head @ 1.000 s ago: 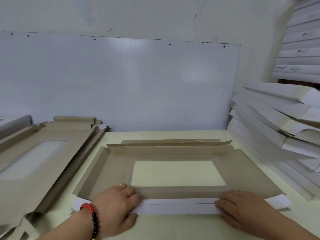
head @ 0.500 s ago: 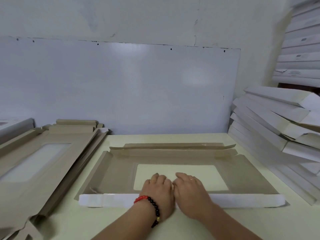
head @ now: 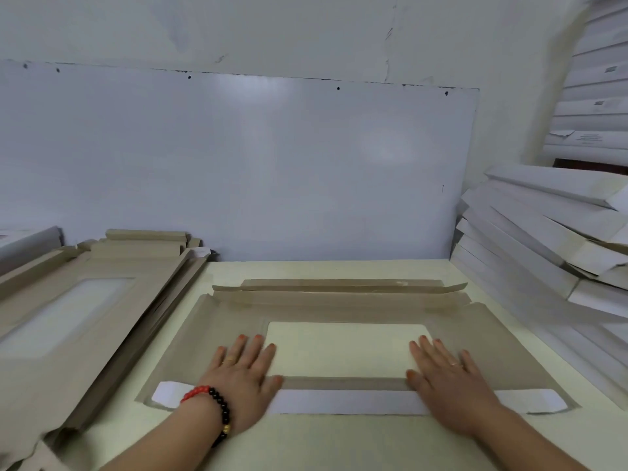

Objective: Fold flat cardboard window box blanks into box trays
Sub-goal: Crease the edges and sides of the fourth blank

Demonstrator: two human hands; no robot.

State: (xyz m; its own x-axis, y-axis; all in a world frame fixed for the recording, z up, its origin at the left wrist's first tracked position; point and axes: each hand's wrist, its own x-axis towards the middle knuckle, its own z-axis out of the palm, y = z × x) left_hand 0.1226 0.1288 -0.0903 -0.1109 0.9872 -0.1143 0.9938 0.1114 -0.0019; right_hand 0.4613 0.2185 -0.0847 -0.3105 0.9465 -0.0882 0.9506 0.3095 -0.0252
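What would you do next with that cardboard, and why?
Probably turn to the far flap next. Both hands, left and right, lie flat with straight fingers on the near flap, which is folded white side up onto the blank and looks creased. The far flap is only loosely folded, and the side flaps lie flat.

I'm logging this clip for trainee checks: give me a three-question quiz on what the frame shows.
1. True or false: both hands lie flat on the blank.
2. Which hand wears the bead bracelet? A) left B) right
3. Fill in: the folded near flap shows its ___ side.

Key: 1 true: left hand and right hand press with straight fingers. 2 A. 3 white.
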